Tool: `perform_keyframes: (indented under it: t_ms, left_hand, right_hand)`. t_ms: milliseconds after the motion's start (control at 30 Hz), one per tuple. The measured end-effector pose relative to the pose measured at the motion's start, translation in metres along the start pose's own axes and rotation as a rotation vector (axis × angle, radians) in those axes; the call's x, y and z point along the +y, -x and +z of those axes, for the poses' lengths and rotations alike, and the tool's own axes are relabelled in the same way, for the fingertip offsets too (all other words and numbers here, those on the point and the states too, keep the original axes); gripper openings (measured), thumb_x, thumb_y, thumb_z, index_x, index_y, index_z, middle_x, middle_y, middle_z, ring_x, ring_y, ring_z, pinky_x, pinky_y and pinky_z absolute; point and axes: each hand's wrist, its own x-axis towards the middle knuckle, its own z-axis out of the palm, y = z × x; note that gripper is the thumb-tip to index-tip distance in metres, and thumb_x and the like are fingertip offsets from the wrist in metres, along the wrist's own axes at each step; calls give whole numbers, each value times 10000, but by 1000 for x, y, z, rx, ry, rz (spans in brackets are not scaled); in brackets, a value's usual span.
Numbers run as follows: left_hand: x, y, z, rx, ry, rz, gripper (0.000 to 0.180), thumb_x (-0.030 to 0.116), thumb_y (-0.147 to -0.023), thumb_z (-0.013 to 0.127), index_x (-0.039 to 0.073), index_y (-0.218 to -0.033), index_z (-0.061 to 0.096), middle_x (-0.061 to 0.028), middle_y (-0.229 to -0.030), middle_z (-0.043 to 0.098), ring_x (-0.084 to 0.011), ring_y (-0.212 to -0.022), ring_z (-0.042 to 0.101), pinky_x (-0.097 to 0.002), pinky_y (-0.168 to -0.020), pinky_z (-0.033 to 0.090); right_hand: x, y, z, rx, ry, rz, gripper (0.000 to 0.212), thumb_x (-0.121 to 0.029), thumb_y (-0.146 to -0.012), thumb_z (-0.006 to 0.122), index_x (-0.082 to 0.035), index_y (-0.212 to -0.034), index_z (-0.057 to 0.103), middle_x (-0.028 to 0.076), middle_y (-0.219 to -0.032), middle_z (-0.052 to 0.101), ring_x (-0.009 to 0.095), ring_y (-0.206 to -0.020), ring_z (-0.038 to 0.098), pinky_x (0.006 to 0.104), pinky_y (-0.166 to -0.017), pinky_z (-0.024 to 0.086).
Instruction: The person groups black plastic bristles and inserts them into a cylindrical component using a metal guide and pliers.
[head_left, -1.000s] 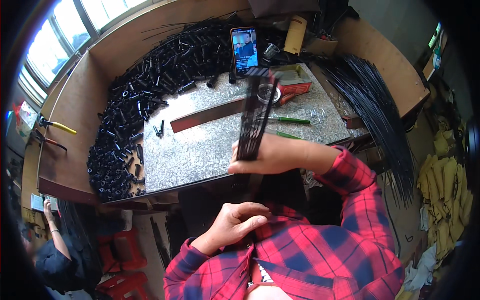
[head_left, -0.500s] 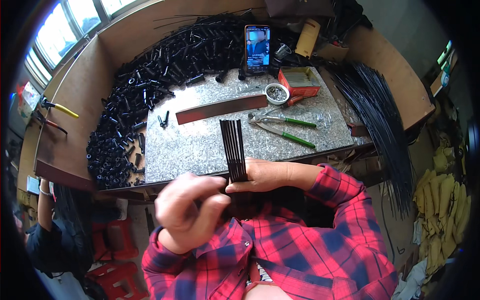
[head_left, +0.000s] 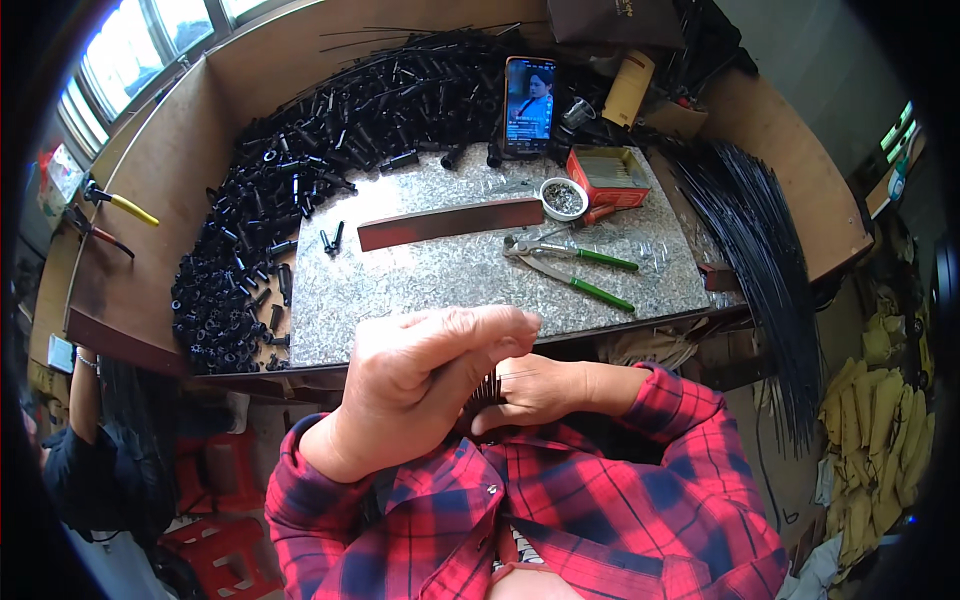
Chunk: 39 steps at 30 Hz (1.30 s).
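Close to my body, below the table's front edge, my right hand (head_left: 540, 390) is closed round a bundle of thin black ribs (head_left: 487, 393). Only a short part of the bundle shows between my hands. My left hand (head_left: 415, 375) is raised in front of it, with fingers bent together and the thumb pressed up toward the index finger. Its palm side and whatever the fingertips pinch, if anything, are hidden. A very fine line, perhaps a wire, runs near my right knuckles.
On the speckled board (head_left: 420, 285) lie a dark red bar (head_left: 450, 222) and green-handled pincers (head_left: 580, 270). Beyond are a white bowl (head_left: 563, 200), a red box (head_left: 608, 178) and a phone (head_left: 529, 105). Black tubular parts (head_left: 330, 140) heap up at left; long black rods (head_left: 745, 220) lie right.
My left hand has moved right and up, across the bundle, and now covers most of it. The ribs stood upright in plain view before. My right hand still holds them, slightly lower.
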Motion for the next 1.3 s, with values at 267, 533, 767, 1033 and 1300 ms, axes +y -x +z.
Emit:
perform_keyframes:
  t_ms: [267, 533, 767, 1033, 1300]
  left_hand:
    - [14, -4, 3, -122, -50, 126, 177, -48, -819, 633, -38, -993, 662, -138, -874, 703, -235, -801, 706, -281, -703, 556]
    - [-21, 28, 15, 401, 138, 395, 789, 520, -913, 496, -32, -1405, 223, -315, -1291, 483, -408, -1211, 489, -471, -1020, 372]
    - [-98, 72, 13, 641, 339, -343, 282, 199, -975, 508, -6, -1168, 526, -136, -1199, 585, -197, -1115, 560, -341, -953, 442]
    - [-106, 68, 23, 597, 478, -402, 226, 127, -919, 613, -2, -1104, 600, -48, -1036, 648, -81, -914, 590, -222, -786, 474]
    - [-175, 60, -117, 634, -385, -316, 143, 71, -907, 610, -5, -1024, 643, -29, -900, 659, -60, -776, 574, -197, -691, 457]
  right_hand:
    - [22, 8, 14, 265, -489, 52, 366, -342, -957, 507, 4, -1030, 606, 93, -916, 639, 141, -868, 597, 308, -761, 485]
    - [23, -13, 23, 564, -366, 317, 203, -199, -918, 613, -9, -846, 611, 58, -739, 667, 97, -701, 629, 272, -630, 492]
    - [27, -12, 24, 547, -359, 353, 182, -153, -951, 559, -1, -862, 605, 45, -777, 672, 91, -724, 614, 248, -670, 485]
    - [28, -8, 24, 545, -326, 360, 202, -173, -948, 563, 1, -866, 628, 60, -759, 667, 118, -715, 621, 275, -672, 484]
    - [30, -9, 21, 475, -487, 349, 267, -204, -984, 499, 28, -888, 591, 89, -831, 666, 132, -773, 618, 271, -713, 494]
